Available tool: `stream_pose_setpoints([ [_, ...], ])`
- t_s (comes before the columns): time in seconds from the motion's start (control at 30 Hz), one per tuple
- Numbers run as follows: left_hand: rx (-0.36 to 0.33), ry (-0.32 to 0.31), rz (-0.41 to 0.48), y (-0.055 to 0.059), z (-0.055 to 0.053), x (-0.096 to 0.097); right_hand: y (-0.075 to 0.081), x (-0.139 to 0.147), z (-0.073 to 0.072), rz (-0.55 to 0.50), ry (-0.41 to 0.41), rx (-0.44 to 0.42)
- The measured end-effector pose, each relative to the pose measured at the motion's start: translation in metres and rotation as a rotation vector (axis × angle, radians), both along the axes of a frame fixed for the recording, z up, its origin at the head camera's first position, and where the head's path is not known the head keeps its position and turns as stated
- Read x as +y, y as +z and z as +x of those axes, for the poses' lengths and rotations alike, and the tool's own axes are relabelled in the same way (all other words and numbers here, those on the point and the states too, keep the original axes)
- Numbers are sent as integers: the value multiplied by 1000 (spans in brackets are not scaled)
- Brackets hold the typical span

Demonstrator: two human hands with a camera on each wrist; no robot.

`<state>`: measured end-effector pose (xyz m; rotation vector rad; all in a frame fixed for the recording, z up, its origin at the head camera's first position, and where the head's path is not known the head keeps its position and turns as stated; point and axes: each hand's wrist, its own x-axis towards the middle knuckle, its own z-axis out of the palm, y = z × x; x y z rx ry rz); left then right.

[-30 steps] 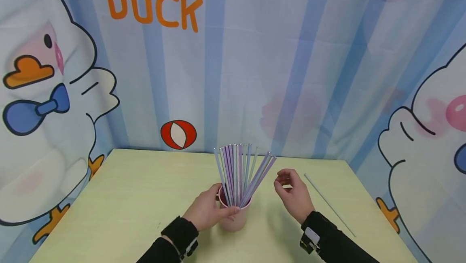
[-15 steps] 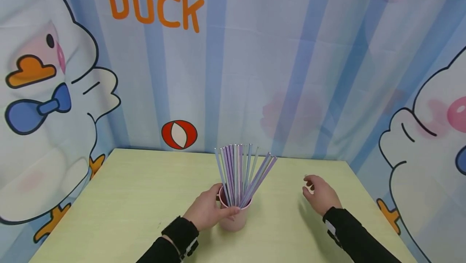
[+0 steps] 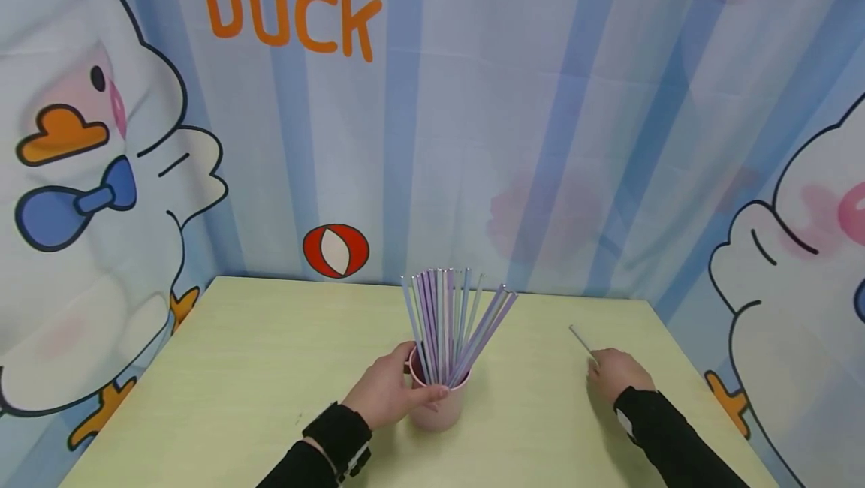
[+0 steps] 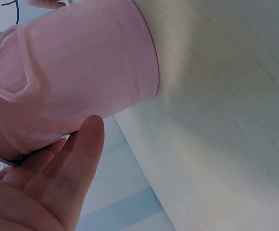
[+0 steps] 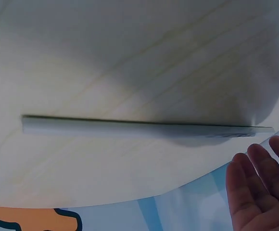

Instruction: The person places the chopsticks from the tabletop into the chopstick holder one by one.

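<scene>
My left hand [image 3: 381, 390] holds a pink mug [image 3: 438, 414] by its rim, with the thumb across the near side. The left wrist view shows fingers against the wall of the mug [image 4: 91, 62] and its handle [image 4: 26, 62]. A bunch of purple, blue and clear drinking straws [image 3: 439, 323] stands in the mug, several leaning right. To the right, my right hand [image 3: 620, 375] is over a single pale straw [image 3: 580, 338] lying on the table. In the right wrist view its fingers are loosely extended just beside the straw [image 5: 106, 127], apart from it; the thumb is barely visible.
The pale yellow table [image 3: 270, 338] bears the mug and the lone straw. Behind it hangs a striped blue curtain [image 3: 459, 135] with printed ducks, close to the table's back edge.
My right hand has moved right, away from the mug, and down to the lone straw. My left hand stays on the mug, and the bunch of straws has not moved.
</scene>
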<state>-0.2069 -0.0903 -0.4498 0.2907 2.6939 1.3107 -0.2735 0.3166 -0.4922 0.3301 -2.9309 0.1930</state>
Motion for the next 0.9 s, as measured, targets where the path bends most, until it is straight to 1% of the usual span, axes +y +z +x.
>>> stream_pose_setpoints([
  [0.17, -2, 1, 4, 0, 1, 1, -2, 1, 2, 22, -8, -18],
  [0.33, 1, -4, 4, 0, 1, 1, -2, 1, 3, 14, -12, -46],
  [0.5, 11, -2, 5, 0, 1, -1, -1, 0, 3, 0, -8, -42],
  [0.73, 22, -3, 2, 0, 2, 0, 2, -3, 5, 6, -33, -27],
  [0.9, 18, -1, -1, 1, 2, 0, 4, -8, 9, 11, -17, -11],
])
